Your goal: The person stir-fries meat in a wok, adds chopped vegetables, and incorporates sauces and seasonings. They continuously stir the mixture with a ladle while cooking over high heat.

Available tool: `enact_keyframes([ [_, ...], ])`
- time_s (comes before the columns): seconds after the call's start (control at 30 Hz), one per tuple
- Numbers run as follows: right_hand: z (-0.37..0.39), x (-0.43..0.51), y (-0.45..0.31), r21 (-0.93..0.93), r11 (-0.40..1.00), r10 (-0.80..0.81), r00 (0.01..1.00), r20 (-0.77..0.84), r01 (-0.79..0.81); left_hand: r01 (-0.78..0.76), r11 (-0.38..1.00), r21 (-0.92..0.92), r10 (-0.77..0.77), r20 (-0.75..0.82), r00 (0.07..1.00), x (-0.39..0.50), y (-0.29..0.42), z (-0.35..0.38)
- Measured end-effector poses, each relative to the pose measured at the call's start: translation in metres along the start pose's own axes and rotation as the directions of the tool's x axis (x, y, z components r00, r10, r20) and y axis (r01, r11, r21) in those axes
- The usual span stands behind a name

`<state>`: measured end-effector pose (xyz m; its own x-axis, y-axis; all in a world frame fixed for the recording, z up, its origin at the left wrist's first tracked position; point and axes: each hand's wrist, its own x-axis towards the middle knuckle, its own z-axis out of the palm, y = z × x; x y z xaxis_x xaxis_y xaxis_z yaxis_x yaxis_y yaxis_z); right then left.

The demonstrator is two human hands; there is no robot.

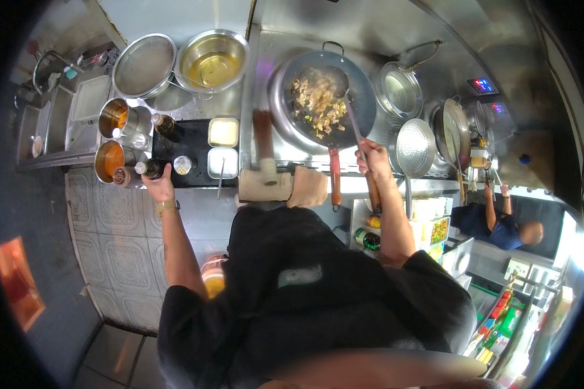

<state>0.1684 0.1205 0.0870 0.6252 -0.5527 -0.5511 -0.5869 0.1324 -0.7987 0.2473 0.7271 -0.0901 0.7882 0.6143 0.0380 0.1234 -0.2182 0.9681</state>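
My left hand (158, 185) is closed around a dark sauce bottle (152, 168) with a pale cap, at the front edge of a black tray (194, 138). In my right hand (375, 158) is the long handle of a wok ladle (354, 116), its wooden end pointing back towards me. The ladle's head lies in a wok (362, 92) among browned, chopped food (319, 99); the food looks blurred and steamy. The wok sits on a round stove ring, and its red-and-wood handle (335, 180) points towards me, untouched by either hand.
Left stand a second sauce bottle (164, 125), a shaker (182, 165), seasoning tins (223, 132) and metal pots (111, 158). Behind are an oil basin (211, 68) and a strainer (144, 65). A perforated skimmer (415, 148) lies right of the wok. Another person (501, 228) works farther right.
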Motion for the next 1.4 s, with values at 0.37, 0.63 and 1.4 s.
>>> enact_keyframes([
  [0.37,-0.012,-0.003,0.047,-0.788,0.196,-0.602,0.706,0.373,0.583,-0.207,0.928,0.31,0.221,-0.011,0.975,-0.008,0.093,-0.002],
  [0.63,-0.08,-0.043,0.065,-0.664,0.455,-0.485,0.791,0.375,0.593,-0.405,0.91,0.092,0.371,0.261,0.891,-0.101,0.23,0.029],
  [1.4,-0.087,-0.062,0.025,0.344,0.903,0.092,0.896,0.434,-0.259,-0.884,0.264,0.386,-0.029,0.919,0.393,-0.205,0.278,0.26],
])
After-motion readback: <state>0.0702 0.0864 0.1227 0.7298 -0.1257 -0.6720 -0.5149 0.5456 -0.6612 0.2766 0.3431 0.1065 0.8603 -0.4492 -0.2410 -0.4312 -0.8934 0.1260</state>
